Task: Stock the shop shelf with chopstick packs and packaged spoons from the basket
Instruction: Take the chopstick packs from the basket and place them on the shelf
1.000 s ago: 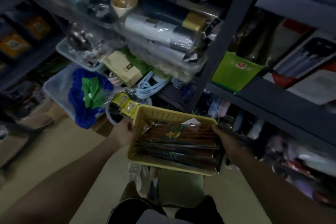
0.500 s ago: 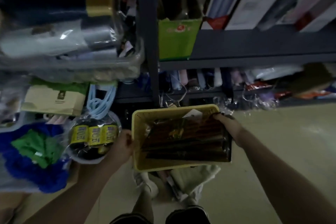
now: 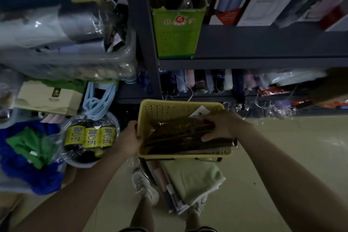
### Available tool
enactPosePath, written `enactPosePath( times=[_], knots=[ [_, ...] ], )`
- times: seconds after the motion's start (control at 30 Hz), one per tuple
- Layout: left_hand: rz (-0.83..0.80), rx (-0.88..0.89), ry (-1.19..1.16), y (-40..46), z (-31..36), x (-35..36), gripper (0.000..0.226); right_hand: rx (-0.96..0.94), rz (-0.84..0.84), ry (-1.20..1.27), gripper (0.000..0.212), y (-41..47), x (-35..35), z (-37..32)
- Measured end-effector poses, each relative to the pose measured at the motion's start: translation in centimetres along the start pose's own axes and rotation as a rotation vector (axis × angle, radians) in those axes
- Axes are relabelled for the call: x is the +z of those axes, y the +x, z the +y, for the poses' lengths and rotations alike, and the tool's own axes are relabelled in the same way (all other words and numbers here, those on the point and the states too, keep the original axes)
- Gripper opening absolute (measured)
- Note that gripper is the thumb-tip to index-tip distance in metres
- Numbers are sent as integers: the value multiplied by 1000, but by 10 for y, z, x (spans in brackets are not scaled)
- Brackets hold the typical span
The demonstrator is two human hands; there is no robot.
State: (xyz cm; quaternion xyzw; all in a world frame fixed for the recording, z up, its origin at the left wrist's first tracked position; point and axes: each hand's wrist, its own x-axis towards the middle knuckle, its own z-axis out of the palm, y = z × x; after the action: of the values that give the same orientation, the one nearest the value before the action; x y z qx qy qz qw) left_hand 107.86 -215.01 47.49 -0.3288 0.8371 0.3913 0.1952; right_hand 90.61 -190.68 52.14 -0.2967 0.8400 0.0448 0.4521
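A yellow perforated basket (image 3: 169,109) is held in front of me at the middle of the view, over the floor. Inside it lie dark brown chopstick packs (image 3: 177,133) in clear wrap, stacked flat. My left hand (image 3: 130,139) grips the basket's left rim. My right hand (image 3: 222,126) reaches into the basket and closes on the right end of the top chopstick pack, thumb beneath and fingers above. A white card (image 3: 199,112) shows at the basket's far right corner. No spoons can be made out.
A dark metal shelf (image 3: 263,45) rises ahead with a green box (image 3: 177,34) of dark packs and white boxes on top. Folded umbrellas (image 3: 207,83) fill the lower tier. Wrapped goods, a bowl of yellow-labelled bottles (image 3: 90,137) and blue cloth crowd the left. Green fabric (image 3: 192,177) lies by my feet.
The view has swung from the left stack to face the shelf. My right hand left the basket's right rim and moved inside onto the chopstick packs. My left hand stays on the left rim.
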Motion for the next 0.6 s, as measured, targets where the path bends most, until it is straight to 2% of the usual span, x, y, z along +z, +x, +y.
enactPosePath(
  times=[0.07, 0.1, 0.23, 0.33, 0.47, 0.6],
  knots=[
    [-23, -17, 33, -3, -1, 3, 55, 46, -71, -157, 95, 8, -9, -3],
    [-23, -14, 39, -4, -1, 5, 55, 41, -97, -229, 95, 10, -12, -4],
    [19, 50, 112, -6, 7, 8, 41, -6, -72, -375, 76, 8, -14, -12],
    [56, 111, 118, -12, 16, 6, 34, -25, 30, -349, 60, -3, -2, -11],
    [97, 156, 49, -27, 3, -1, 33, -89, 216, -177, 45, -24, 5, -9],
    [37, 55, -2, -35, -31, -6, 35, -105, 99, -182, 60, -19, -6, -27]
  ],
)
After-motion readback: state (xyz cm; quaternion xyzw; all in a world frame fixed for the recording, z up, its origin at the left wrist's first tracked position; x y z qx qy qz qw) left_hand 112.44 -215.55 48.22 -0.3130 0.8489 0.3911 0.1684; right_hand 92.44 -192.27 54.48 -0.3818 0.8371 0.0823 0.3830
